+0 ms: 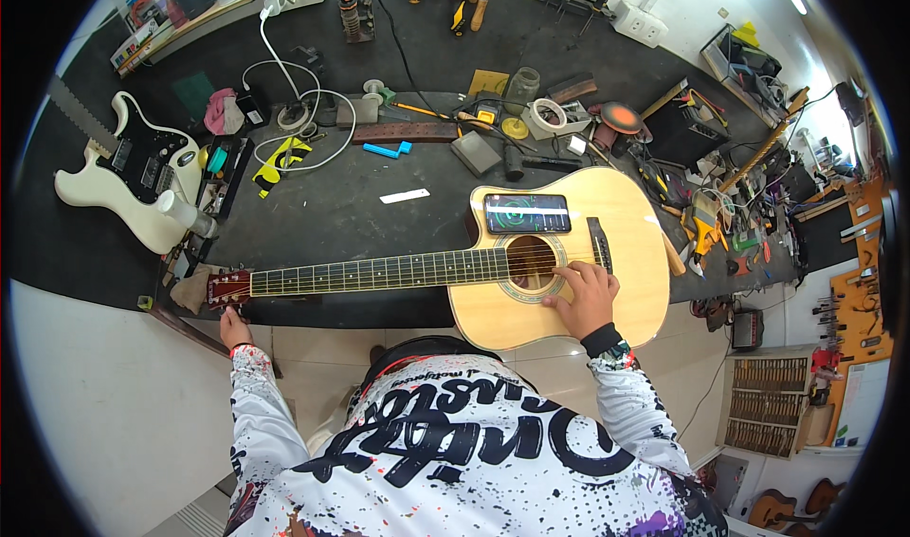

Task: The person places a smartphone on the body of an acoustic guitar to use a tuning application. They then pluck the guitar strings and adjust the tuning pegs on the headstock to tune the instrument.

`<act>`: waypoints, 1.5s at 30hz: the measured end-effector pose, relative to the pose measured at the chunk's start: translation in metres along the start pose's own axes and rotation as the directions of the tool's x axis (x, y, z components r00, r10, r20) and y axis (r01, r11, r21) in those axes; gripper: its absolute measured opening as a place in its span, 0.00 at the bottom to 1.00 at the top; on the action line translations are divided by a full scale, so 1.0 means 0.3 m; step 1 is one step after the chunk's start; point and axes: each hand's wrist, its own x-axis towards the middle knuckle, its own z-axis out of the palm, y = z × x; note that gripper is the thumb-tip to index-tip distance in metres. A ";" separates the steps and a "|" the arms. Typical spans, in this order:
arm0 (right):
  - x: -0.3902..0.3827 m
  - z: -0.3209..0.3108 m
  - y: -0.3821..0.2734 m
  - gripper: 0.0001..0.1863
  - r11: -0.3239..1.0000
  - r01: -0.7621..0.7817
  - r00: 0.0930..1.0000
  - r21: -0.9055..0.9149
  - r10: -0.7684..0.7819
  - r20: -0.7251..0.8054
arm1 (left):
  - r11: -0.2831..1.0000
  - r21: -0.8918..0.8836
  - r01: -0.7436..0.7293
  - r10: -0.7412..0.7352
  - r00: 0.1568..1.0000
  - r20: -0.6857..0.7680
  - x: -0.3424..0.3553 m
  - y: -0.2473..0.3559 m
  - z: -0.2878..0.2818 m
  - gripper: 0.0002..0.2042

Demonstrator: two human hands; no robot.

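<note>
The guitar (621, 234) is laid face up across the near part of the desk (313, 196), with its body at the right, reaching past the near edge, and its neck (379, 273) pointed left. The headstock (229, 286) is placed at the desk's near left, just beside a rag (192, 291).

The headstock is met at its near side by the left hand (235, 328); its grip is curled up small, and whether anything is pinched in it cannot be told. The strings (542, 254) are reached by the right hand (590, 300) at the right of the soundhole (527, 264); its grip is loosely spread, thumb apart from bent fingers, with nothing clasped.

A phone (526, 213) with a lit screen is rested on the guitar's top, just beyond the soundhole. Farther off, a white strip (405, 196), a blue tool (383, 150), a brown board (405, 133) and a jar (522, 87) are scattered. At the far left, a white guitar (95, 191) is laid.
</note>
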 end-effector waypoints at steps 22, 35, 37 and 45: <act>0.002 0.003 0.008 0.31 1.000 0.004 1.000 -0.017 -0.004 0.013 | 0.971 0.186 -0.153 0.163 0.986 -0.043 -0.040 0.047 0.012 0.22; -0.004 0.002 -0.002 0.30 1.000 -0.020 1.000 0.006 0.020 -0.015 | 0.961 0.215 -0.173 0.187 0.981 -0.047 -0.028 0.021 0.016 0.22; -0.005 0.006 0.001 0.30 1.000 -0.017 1.000 0.016 0.017 -0.016 | 0.961 0.210 -0.180 0.200 0.977 -0.077 -0.026 0.017 0.015 0.22; -0.005 0.003 -0.001 0.30 1.000 -0.021 1.000 0.007 0.021 -0.006 | 0.973 0.196 -0.123 0.129 0.992 -0.017 -0.035 0.045 0.017 0.23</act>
